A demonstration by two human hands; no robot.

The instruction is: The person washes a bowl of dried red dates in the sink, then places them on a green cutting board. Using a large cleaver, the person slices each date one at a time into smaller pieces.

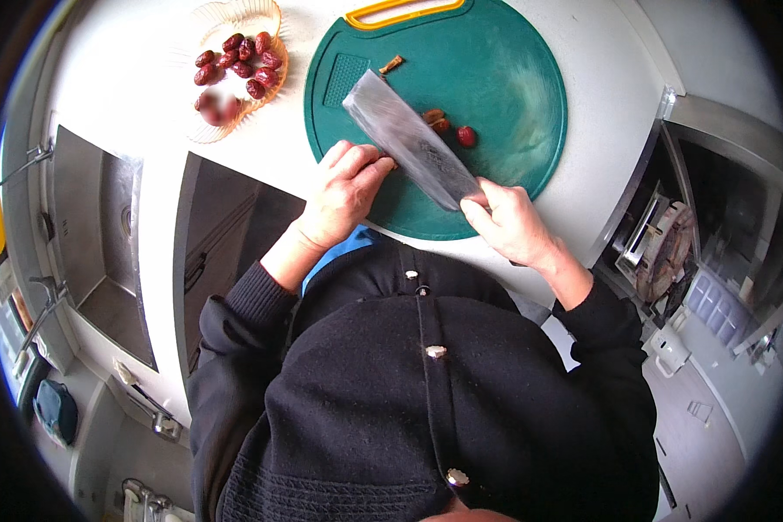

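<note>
My right hand grips the handle of a cleaver, its broad steel blade slanting to the upper left over a round green cutting board. Close to the blade's left side, my left hand has its fingers curled together at the board's edge. A small brownish bit, apparently of a red date, shows at its fingertips; most of it is hidden. Beyond the blade lie a red date and some cut date pieces. A narrow brown piece rests near the blade's tip.
On the white counter, a scalloped clear amber dish holds several red dates. The board has a yellow handle at its far side. A steel sink lies left; an open dark compartment with items stands right.
</note>
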